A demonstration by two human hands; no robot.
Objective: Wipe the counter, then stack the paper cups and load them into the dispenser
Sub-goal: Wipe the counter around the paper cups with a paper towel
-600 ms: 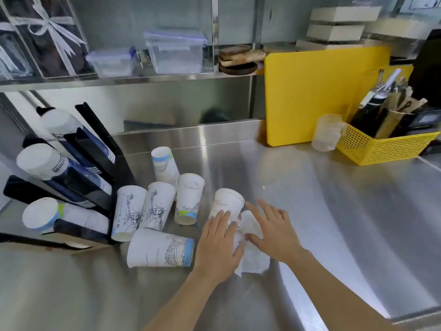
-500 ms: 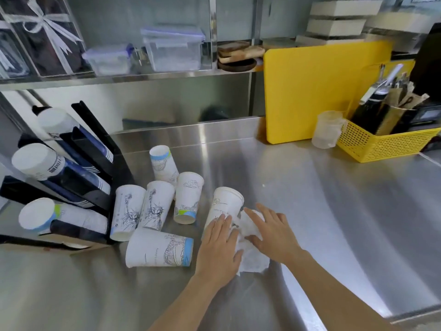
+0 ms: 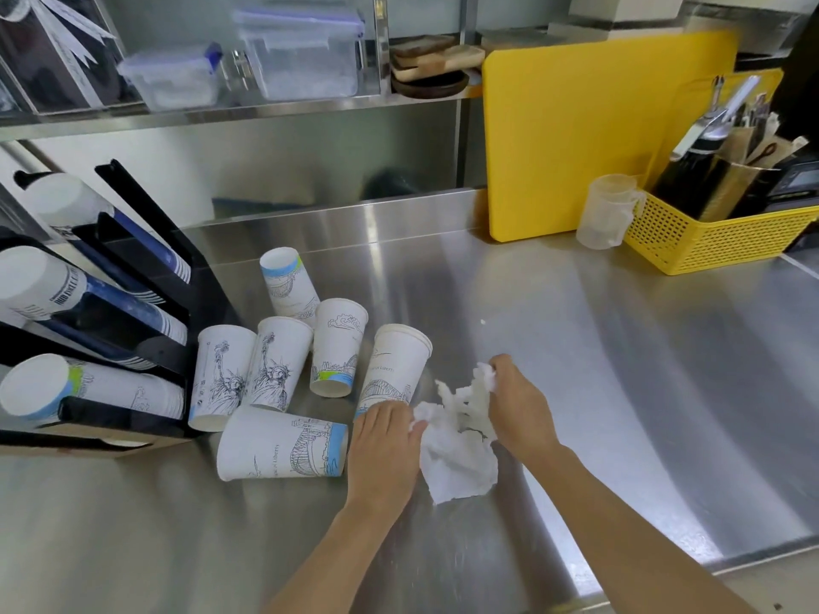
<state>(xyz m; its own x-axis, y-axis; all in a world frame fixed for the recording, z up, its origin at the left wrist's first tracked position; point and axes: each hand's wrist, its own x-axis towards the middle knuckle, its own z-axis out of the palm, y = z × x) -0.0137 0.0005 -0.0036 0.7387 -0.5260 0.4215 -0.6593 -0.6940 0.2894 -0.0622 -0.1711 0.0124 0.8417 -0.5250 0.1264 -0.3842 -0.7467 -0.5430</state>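
Observation:
A crumpled white paper towel (image 3: pixel 461 440) is lifted off the steel counter (image 3: pixel 598 370) between my two hands. My left hand (image 3: pixel 383 449) pinches its left edge and my right hand (image 3: pixel 518 401) grips its upper right corner. Several printed paper cups lie and stand in a loose cluster to the left; one cup (image 3: pixel 283 444) lies on its side by my left hand, another (image 3: pixel 394 370) stands mouth-up just behind it. The black cup dispenser (image 3: pixel 133 339) at the far left holds stacks of cups in its angled slots.
A yellow cutting board (image 3: pixel 598 126) leans against the back wall. To its right are a clear plastic jug (image 3: pixel 607 212) and a yellow basket (image 3: pixel 709 241) of utensils. A shelf above holds plastic containers (image 3: pixel 306 51).
Both hands lay flat on the paper towel on the counter before. Now they have closed on it and raised it, bunching it up; my right hand moved up and right.

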